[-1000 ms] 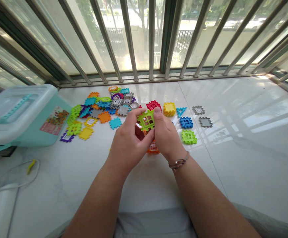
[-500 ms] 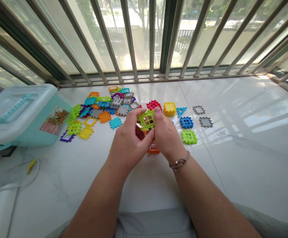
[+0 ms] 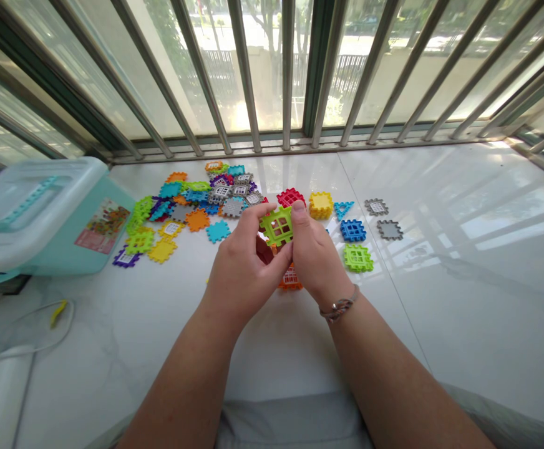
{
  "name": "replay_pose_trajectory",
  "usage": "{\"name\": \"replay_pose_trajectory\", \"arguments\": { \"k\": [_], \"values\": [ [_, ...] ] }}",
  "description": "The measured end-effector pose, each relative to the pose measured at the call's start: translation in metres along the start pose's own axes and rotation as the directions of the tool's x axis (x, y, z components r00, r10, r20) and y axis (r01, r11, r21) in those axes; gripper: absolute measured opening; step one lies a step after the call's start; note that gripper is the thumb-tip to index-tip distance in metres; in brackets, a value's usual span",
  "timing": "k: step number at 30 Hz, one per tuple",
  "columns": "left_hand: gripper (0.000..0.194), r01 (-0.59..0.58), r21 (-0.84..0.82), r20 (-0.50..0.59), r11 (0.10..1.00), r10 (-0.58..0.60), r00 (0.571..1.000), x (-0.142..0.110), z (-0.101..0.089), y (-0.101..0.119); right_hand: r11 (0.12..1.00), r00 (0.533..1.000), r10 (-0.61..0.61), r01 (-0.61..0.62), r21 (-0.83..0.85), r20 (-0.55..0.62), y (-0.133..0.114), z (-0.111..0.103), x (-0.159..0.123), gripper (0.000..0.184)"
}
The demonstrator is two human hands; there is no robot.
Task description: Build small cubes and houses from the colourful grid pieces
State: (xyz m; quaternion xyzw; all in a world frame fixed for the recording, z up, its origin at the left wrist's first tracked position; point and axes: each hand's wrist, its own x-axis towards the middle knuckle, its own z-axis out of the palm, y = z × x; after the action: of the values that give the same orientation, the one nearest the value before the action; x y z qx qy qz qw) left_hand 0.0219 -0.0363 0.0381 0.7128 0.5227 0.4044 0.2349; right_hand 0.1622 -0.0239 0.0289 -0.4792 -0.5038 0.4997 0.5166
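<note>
Green plastic block (image 3: 276, 226) between both hands (image 3: 246, 274) (image 3: 316, 262)

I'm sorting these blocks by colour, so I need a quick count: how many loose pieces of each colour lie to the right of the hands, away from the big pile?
Grey: 2 (grey window tile, grey solid tile)
Blue: 2 (blue square tile, blue triangle)
Red: 1 (red tile)
Yellow: 1 (yellow cube)
Green: 1 (green window tile)
Total: 7

Anything behind the right hand is not counted.

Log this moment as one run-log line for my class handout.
left hand: grips lime-green lattice tile | right hand: grips same tile | nearby: orange tile
</note>
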Motion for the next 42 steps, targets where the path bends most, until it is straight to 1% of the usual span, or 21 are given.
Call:
{"name": "replay_pose_trajectory", "arguments": {
  "k": [6, 13, 25, 33, 37, 42],
  "values": [
    [0.052, 0.013, 0.018, 0.01, 1.0, -0.014, 1.0, 0.0002, -0.0001, 0.0007, 0.999, 1.0, 0.017, -0.017, -0.037, -0.002, 0.0001, -0.0002, 0.0011, 0.076],
    [0.052, 0.02, 0.015, 0.017, 1.0, -0.02, 1.0, 0.0004, 0.0001, 0.0003, 0.999, 1.0, 0.022, -0.022, -0.031, -0.008, 0.0012, -0.0002, 0.001, 0.078],
    [0.054, 0.008, -0.003, 0.007, 1.0, -0.008, 1.0, 0.0001, 0.0006, -0.0016, 0.999, 1.0, 0.016, -0.017, 0.046, 0.001, 0.0005, 0.0011, 0.0, 0.076],
    [0.054, 0.003, -0.001, 0.002, 1.0, -0.003, 1.0, 0.0001, 0.0007, -0.0024, 1.0, 1.0, 0.007, -0.007, -0.009, 0.002, -0.0003, -0.0001, 0.0008, 0.076],
    [0.053, 0.004, -0.007, 0.005, 1.0, -0.004, 1.0, 0.0, 0.0009, -0.0024, 1.0, 1.0, 0.002, -0.002, -0.021, 0.003, 0.0007, -0.0009, 0.0003, 0.074],
    [0.053, 0.008, -0.003, 0.004, 1.0, -0.008, 1.0, 0.0002, 0.0008, -0.0017, 0.999, 1.0, -0.005, 0.005, -0.032, -0.006, 0.0003, -0.0009, -0.0005, 0.075]
  ]
}}
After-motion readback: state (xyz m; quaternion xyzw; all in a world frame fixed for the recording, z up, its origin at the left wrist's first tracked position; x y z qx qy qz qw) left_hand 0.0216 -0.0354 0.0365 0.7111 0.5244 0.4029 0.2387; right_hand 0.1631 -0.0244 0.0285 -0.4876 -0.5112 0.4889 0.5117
